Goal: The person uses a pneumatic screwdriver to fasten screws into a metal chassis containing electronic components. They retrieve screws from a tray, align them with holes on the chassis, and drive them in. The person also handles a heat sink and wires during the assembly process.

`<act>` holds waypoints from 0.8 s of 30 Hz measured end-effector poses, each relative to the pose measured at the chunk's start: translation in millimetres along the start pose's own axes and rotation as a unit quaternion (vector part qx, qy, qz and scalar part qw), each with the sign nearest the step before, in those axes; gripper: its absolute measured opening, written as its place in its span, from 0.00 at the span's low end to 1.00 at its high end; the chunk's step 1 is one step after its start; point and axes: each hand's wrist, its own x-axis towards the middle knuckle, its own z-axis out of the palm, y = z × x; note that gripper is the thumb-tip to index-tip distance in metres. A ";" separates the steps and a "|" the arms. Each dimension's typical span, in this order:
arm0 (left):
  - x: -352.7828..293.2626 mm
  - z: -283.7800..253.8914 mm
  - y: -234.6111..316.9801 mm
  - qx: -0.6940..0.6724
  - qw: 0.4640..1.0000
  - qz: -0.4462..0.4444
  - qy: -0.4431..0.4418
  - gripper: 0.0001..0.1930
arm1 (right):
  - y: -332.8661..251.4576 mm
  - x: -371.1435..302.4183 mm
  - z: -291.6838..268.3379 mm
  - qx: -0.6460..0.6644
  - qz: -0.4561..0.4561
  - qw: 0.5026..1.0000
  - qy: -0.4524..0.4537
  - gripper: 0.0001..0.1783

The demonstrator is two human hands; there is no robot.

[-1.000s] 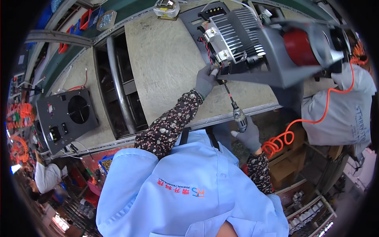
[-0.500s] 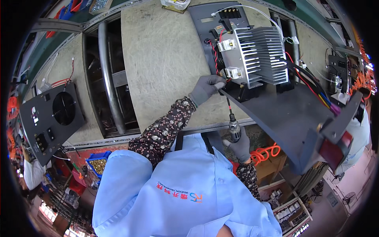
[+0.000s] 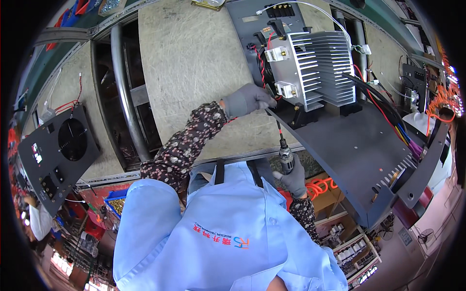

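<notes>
My right hand (image 3: 293,178), in a grey glove, is wrapped round a power screwdriver (image 3: 286,159). Its long bit points away from me, up toward the near corner of a dark grey metal chassis (image 3: 335,150). At that corner my gloved left hand (image 3: 248,99) has its fingertips pinched together; what lies between them is hidden. On the chassis stands a finned silver heat sink (image 3: 320,70) with white clips on its left side. Beside it rises a dark panel (image 3: 238,24) with red wires. Black, red and coloured cables run over the chassis at right.
A second dark panel with a round fan (image 3: 73,139) lies at far left. A metal roller (image 3: 127,92) crosses a gap in the worktop (image 3: 189,53). A blue bin of brass-coloured parts (image 3: 116,203) sits below the edge. An orange coiled hose (image 3: 320,185) hangs near my right hand.
The chassis base has swung so that more of its flat top and right-end fins show. My left hand has turned and shifted slightly left. My right hand still holds the screwdriver.
</notes>
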 end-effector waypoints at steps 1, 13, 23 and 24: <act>-2.4 -0.5 0.6 0.023 0.999 0.027 -0.001 0.16 | 1.9 1.9 0.3 -0.008 -0.009 1.000 0.000 0.36; -17.2 42.2 38.2 0.172 0.967 -0.062 0.180 0.18 | 5.3 5.6 9.2 0.080 0.021 0.996 -0.023 0.37; -14.3 39.2 22.8 0.110 0.972 -0.029 0.204 0.16 | -5.2 4.8 8.7 0.116 0.037 0.991 -0.062 0.38; -15.1 40.1 20.6 0.107 0.973 -0.030 0.204 0.16 | -11.3 4.5 4.0 0.109 0.065 0.989 -0.073 0.38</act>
